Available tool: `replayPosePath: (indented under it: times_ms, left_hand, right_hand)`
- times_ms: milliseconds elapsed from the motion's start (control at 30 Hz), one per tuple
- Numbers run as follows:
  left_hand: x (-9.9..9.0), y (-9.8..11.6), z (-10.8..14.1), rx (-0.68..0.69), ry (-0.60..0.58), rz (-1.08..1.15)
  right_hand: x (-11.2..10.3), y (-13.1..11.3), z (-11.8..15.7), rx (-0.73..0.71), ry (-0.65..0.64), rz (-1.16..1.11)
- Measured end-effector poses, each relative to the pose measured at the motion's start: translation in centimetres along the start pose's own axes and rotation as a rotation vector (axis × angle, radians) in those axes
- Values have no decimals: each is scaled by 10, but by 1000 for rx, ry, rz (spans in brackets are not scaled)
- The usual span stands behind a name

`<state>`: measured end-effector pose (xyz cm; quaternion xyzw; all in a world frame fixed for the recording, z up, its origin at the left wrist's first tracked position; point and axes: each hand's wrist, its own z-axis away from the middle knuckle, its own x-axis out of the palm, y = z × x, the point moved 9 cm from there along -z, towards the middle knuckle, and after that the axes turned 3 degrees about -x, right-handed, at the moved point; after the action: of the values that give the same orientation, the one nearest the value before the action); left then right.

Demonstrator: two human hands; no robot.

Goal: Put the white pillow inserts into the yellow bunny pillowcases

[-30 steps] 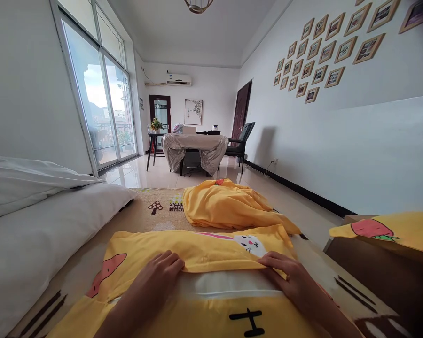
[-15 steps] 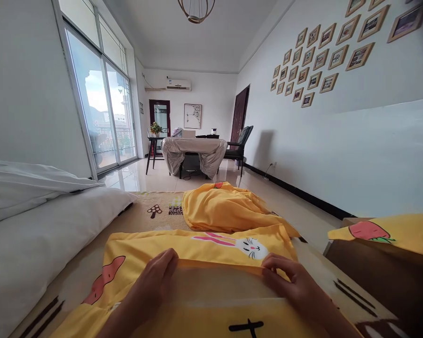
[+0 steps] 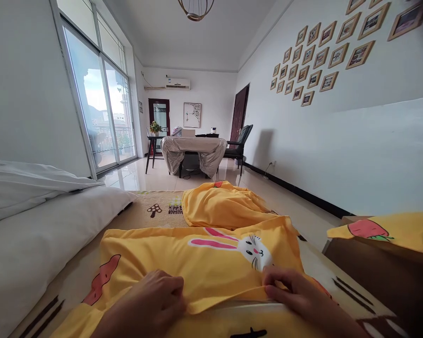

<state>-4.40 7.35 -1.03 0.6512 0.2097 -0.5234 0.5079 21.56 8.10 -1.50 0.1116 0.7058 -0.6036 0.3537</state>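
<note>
A yellow cloth (image 3: 211, 263), printed with a white rabbit face, pink-lined ears and a carrot-like shape, lies spread in front of me. My left hand (image 3: 158, 295) grips its near edge, left of the middle. Some of those fingers are hidden behind the back of the hand. Thumb and fingers of my right hand (image 3: 289, 291) pinch the same edge below the rabbit's face. Between the hands the edge sags slightly. Closer to me lies more yellow fabric (image 3: 211, 324) with a black mark, partly cut off by the frame.
A crumpled yellow cloth (image 3: 222, 206) lies just beyond, on a beige patterned cover (image 3: 158, 202). White pillow-like bedding (image 3: 66, 225) fills the left side. At the right, a brown box (image 3: 366, 263) has yellow carrot-print cloth (image 3: 402, 232) over its edge. A covered table (image 3: 193, 145) stands farther back.
Both hands have drawn the cloth's near edge toward me. More of the rabbit print shows, and the cloth now covers most of the beige strip that was visible between my hands.
</note>
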Motion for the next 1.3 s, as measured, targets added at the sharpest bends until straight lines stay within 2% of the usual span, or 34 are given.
replayPosePath:
  times_ms: [267,600,767,1033,1300]
  left_hand:
    - [6,-12,-2,-131,-36,-11]
    - [7,-3,-3,-88,-34,-83]
    - [6,-3,-5,-73,-18,-100]
    - [9,-12,-3,-62,-45,-94]
    - [4,-7,-3,-29,-6,-47]
  right_hand:
    - [-24,9,17,110,9,376]
    - [-28,17,30,310,81,749]
    - [-25,22,27,332,72,821]
    - [-25,32,25,399,43,806]
    - [-21,35,22,341,95,921]
